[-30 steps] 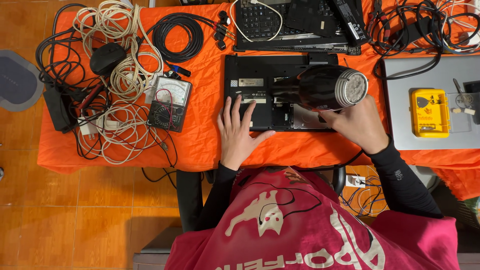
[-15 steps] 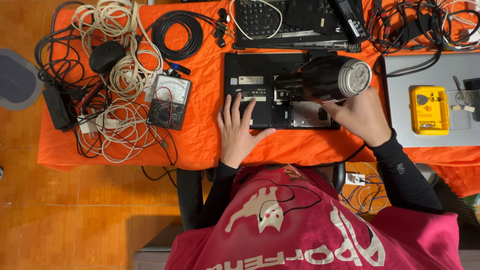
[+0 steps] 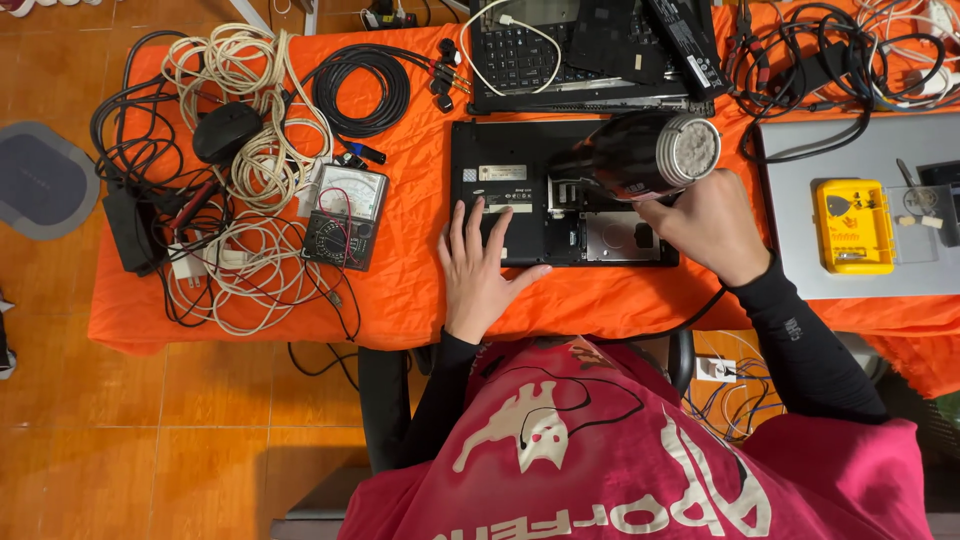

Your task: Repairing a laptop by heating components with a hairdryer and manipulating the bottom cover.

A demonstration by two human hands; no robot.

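A black laptop [image 3: 520,165] lies upside down on the orange cloth, its bottom cover off near the middle. My left hand [image 3: 483,262] rests flat on its near left part, fingers spread. My right hand [image 3: 705,222] grips the handle of a black hair dryer [image 3: 640,155], held above the laptop's open bay with its round grey rear grille facing up and right. The dryer's black cord [image 3: 690,320] runs down off the table edge.
Left: tangled white and black cables [image 3: 235,160], a black mouse [image 3: 226,131], an analog multimeter [image 3: 345,216]. Back: another opened laptop [image 3: 585,50] and a cable coil [image 3: 362,88]. Right: a grey laptop [image 3: 860,215] bearing a yellow box [image 3: 852,226], more cables [image 3: 830,50].
My right hand has lifted the hair dryer a little farther from me and to the right over the laptop. My left hand stays flat on the laptop.
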